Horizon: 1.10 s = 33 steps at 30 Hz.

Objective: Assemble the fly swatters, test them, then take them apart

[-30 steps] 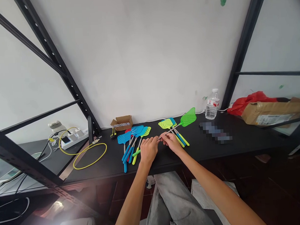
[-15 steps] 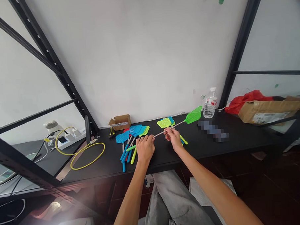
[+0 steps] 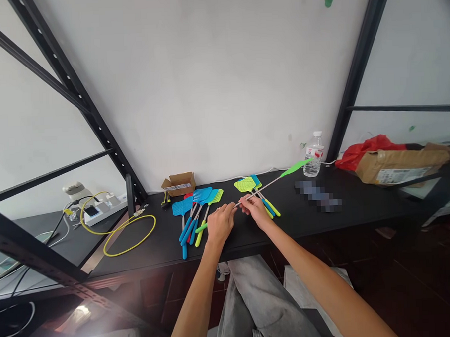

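Note:
A green fly swatter [image 3: 295, 168] with a thin metal rod is held across both hands, its flat head turned nearly edge-on at the right. My left hand [image 3: 220, 223] is closed round its green handle, whose end sticks out to the left. Fingers of my right hand [image 3: 253, 209] pinch the rod close to the left hand. Left of my hands lies a pile of fly swatters [image 3: 184, 206] in blue, red and yellow-green, handles toward me. Behind my right hand lie a few more fly swatters [image 3: 244, 184], yellow-green and blue.
A small open cardboard box [image 3: 179, 183] stands by the wall. To the right are a water bottle [image 3: 312, 157], a blurred-out object [image 3: 317, 195] and a larger carton [image 3: 400, 166] with red plastic. A yellow cable [image 3: 155, 228] and a power strip [image 3: 105, 208] lie left, near black shelf posts.
The swatter has turned about its rod, so its head now shows edge-on instead of flat. My right hand has slid along the rod toward my left hand.

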### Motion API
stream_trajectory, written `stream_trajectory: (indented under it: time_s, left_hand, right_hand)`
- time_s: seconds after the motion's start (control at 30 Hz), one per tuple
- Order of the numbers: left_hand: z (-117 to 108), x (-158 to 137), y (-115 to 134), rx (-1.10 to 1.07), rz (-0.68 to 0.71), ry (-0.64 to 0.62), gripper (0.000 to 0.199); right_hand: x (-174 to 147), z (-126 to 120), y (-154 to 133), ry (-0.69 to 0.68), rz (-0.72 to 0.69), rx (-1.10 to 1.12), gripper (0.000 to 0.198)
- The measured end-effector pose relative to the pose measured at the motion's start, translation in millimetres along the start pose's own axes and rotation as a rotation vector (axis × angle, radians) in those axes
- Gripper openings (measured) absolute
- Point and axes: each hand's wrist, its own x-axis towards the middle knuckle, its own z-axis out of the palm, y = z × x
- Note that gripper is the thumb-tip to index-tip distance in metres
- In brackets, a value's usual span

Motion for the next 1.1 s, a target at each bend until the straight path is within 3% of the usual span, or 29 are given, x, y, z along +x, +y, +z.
stream_trajectory:
  time_s: [0.23,0.4,0.53,0.7,0.77,0.9,1.1]
  left_hand:
    - [0,0,-1,0.000,-0.040,0.042,0.030]
    - [0,1,-2,0.018,-0.074,0.099,0.028]
    - [-4,0,-3,-0.014,-0.067,0.089,0.027]
    - [-6,0,1,-0.069,-0.012,0.064,0.030]
    - [-5,0,2,-0.076,-0.008,0.050,0.032]
    - [-2,-1,2,-0.051,-0.031,0.023,0.035]
    - [0,-1,-1,-0.031,-0.085,0.031,0.035]
  right_hand:
    - [6,-6,-3,0.338,-0.064,0.188,0.037]
    - [9,-10,0,0.473,-0.121,0.251,0.039]
    - [6,-8,-2,0.396,-0.099,0.181,0.040]
    - [-6,4,-11,-0.063,-0.059,-0.096,0.037]
    - [-8,5,-12,-0.167,-0.044,-0.152,0.036]
    - [-6,2,-9,-0.149,-0.020,-0.175,0.038]
    - [0,-3,-2,0.088,-0.030,-0.035,0.036]
